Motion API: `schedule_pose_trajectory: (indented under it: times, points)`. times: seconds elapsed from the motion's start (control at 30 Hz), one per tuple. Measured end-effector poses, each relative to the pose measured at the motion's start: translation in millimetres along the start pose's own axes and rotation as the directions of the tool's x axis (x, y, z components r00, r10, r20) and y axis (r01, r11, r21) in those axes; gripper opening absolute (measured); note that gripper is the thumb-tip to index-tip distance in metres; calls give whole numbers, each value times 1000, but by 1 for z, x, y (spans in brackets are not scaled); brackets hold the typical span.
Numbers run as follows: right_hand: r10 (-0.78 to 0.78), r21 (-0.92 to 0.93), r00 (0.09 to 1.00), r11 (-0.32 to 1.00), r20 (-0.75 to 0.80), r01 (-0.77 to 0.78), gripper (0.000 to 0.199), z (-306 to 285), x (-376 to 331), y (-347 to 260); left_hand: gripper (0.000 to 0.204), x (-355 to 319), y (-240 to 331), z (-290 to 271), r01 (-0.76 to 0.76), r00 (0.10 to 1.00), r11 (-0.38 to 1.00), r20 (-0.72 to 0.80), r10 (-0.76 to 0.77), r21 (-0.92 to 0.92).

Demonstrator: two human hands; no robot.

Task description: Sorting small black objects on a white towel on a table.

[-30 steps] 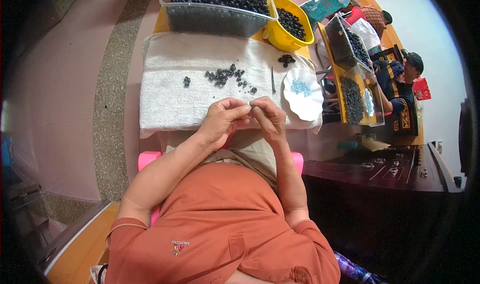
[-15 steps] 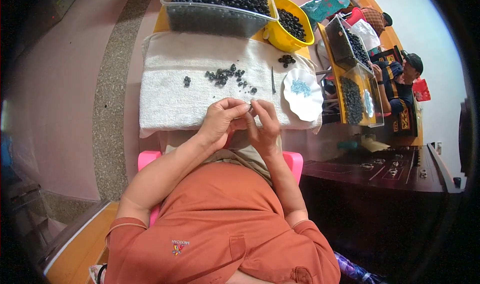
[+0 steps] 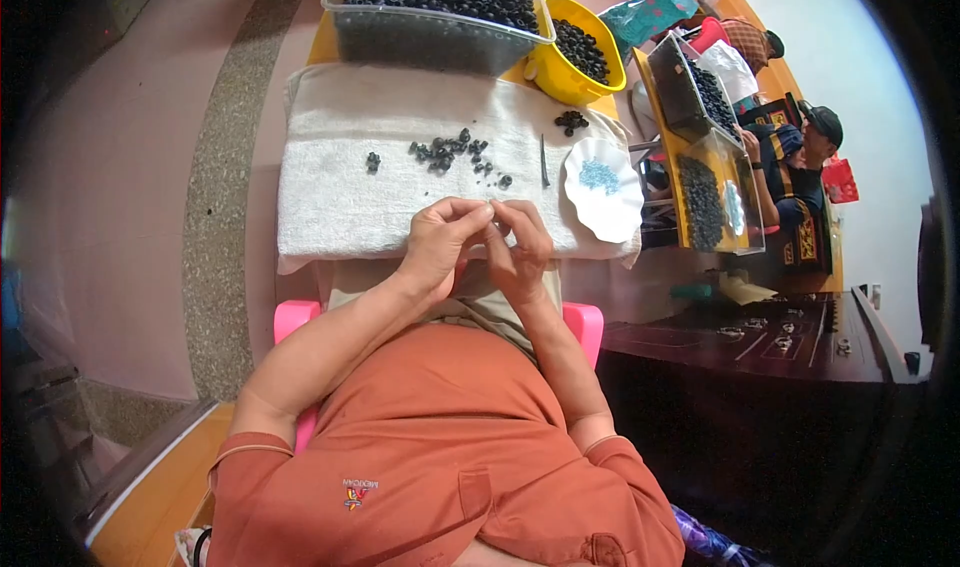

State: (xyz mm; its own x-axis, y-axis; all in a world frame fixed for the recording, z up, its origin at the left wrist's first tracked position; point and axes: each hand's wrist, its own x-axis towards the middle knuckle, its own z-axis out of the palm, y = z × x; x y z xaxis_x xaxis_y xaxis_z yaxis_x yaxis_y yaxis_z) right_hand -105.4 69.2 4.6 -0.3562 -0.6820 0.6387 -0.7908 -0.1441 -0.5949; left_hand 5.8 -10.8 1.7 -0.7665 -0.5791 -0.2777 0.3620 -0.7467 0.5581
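Close to the front edge of a white towel [image 3: 340,207], my left hand [image 3: 438,242] and my right hand [image 3: 521,252] meet at the fingertips. Both are closed in a pinch, and whatever is between the fingers is too small or hidden to make out. Beyond them lie scattered small black ring-like parts [image 3: 447,151], with one little pair [image 3: 373,163] off to the left. Right of these is a thin dark tool, perhaps tweezers [image 3: 545,160]. A white scalloped dish [image 3: 612,217] beside my right hand holds tiny light-blue pieces [image 3: 598,176].
At the far edge stand a clear bin [image 3: 430,39] full of black parts and a yellow tub [image 3: 568,79] with more. A small black cluster [image 3: 571,122] sits above the dish. To the right, a person [image 3: 800,162] works at another table with clear boxes [image 3: 735,192]. Pink chair arms [image 3: 583,329] flank me.
My fingertips have drawn closer together, my right hand shifting slightly left. A dark speck seen between them earlier is now hidden. The things on the towel have stayed in place.
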Motion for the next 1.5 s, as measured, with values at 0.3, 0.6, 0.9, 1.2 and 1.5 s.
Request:
schedule_pose_trajectory:
  times: [0.3, 0.6, 0.9, 1.2, 1.5]
  points:
    - [55, 85, 998, 995, -39, -51, 32, -2, -1, 0, 5, -5, 2, 4, -25, 1000, 1000, 12, 25, 6]
    - [-84, -26, 996, 996, 4, 84, 30, -9, 1, 1, 5, -5, 0, 2, 7, 999, 1000, 40, -7, 11]
    - [12, 22, 1000, 1000, 8, -12, 28, -11, 5, -4, 7, -7, 7, 7, 34, 999, 999, 26, -35, 34]
    - [-53, 5, 994, 999, 93, 53, 28, -20, 8, -4, 6, -6, 4, 5, 30, 999, 997, 23, -32, 72]
    - [27, 51, 997, 998, 68, -31, 24, -37, 26, 11, 19, -9, 3, 14, -64, 998, 985, -12, 67, 162]
